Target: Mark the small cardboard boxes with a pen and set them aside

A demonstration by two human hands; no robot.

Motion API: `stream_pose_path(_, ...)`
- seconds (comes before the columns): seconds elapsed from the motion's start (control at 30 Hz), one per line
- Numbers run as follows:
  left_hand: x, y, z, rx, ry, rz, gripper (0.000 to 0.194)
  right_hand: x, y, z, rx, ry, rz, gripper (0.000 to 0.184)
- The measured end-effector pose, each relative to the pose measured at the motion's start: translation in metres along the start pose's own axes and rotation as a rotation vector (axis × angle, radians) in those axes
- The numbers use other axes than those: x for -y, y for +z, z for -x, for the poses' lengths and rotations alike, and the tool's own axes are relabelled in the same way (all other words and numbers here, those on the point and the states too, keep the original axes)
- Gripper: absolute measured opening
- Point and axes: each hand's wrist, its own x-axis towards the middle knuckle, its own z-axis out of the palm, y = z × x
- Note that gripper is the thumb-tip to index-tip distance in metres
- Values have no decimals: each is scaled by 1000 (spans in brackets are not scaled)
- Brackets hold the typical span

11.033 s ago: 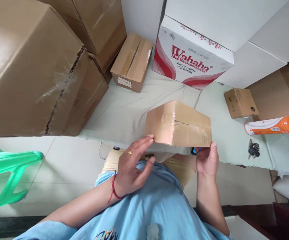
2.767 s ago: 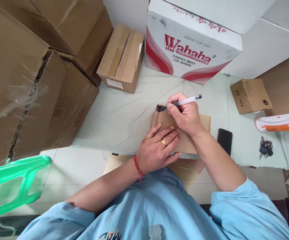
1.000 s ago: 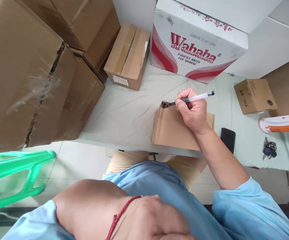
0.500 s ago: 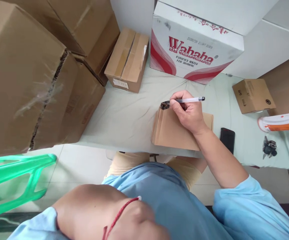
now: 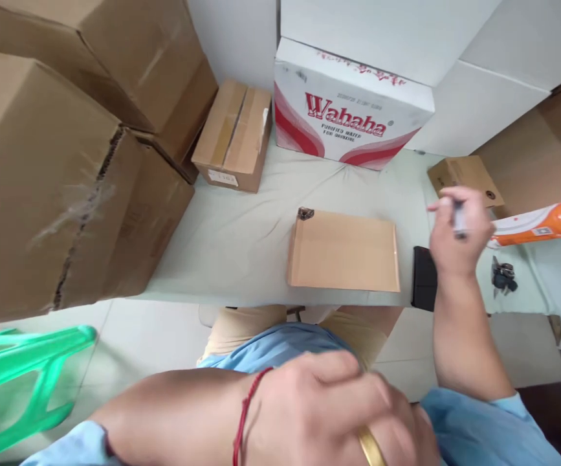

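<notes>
My right hand (image 5: 461,249) is raised over the right side of the table, closed round a pen (image 5: 459,220) with a pale barrel. Below it, beside the wrist, lies a black phone (image 5: 423,278). A flat brown cardboard box (image 5: 345,252) rests near the table's front edge, touched by neither hand. Dark ink scribble (image 5: 305,213) covers its far left corner. My left hand (image 5: 343,414), with a red cord at the wrist and a gold ring, is held close to my body at the bottom. Its fingers are curled; whatever they may hold is hidden.
A Wahaba-style white and red water carton, printed Wahaha (image 5: 348,116), stands at the back. Nearby is a small taped box (image 5: 231,136); large cartons (image 5: 81,175) stack at left. Right: a small box (image 5: 464,175), orange-white tube (image 5: 552,223), keys (image 5: 503,277). A green stool (image 5: 32,388) stands below.
My right hand has lifted off the flat box with the pen and moved right. My left hand has come further into view, moving rightward and up. The camera view has shifted slightly.
</notes>
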Motion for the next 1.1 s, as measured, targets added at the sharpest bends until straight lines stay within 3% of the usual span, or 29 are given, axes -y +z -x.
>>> stream_pose_path(0.07,23,2,-4,-164,-32,4,24,-20,-10,27,308,-2,290,26)
stream_pose_path(0.17,50,11,23,-281,-333,-6,34,-29,-8,63,697,40,489,38)
stream_pose_path(0.23,60,17,55,-296,-585,-155,34,-25,-2,78,824,79,484,46)
stream_pose_path(0.27,63,19,71,-294,-639,-232,32,-24,0,84,843,97,459,49)
stream_pose_path(0.33,66,23,97,-308,-728,-338,32,-26,1,93,809,136,409,58)
stream_pose_path(0.43,69,27,117,-354,-795,-400,46,-42,-13,112,591,270,473,64)
stream_pose_path(0.53,73,33,115,-382,-686,-467,74,-56,-34,142,395,517,640,75)
stream_pose_path(0.63,84,46,99,-335,-486,-500,88,-56,-48,171,462,672,703,90)
stream_pose_path(0.77,102,73,72,-227,-325,-358,76,-48,-48,182,447,792,718,93)
stream_pose_path(0.97,126,107,60,-410,-240,-399,48,-62,-45,161,488,925,659,93)
stream_pose_path(1.1,130,115,65,-446,-208,-385,46,-70,-60,160,432,944,538,100)
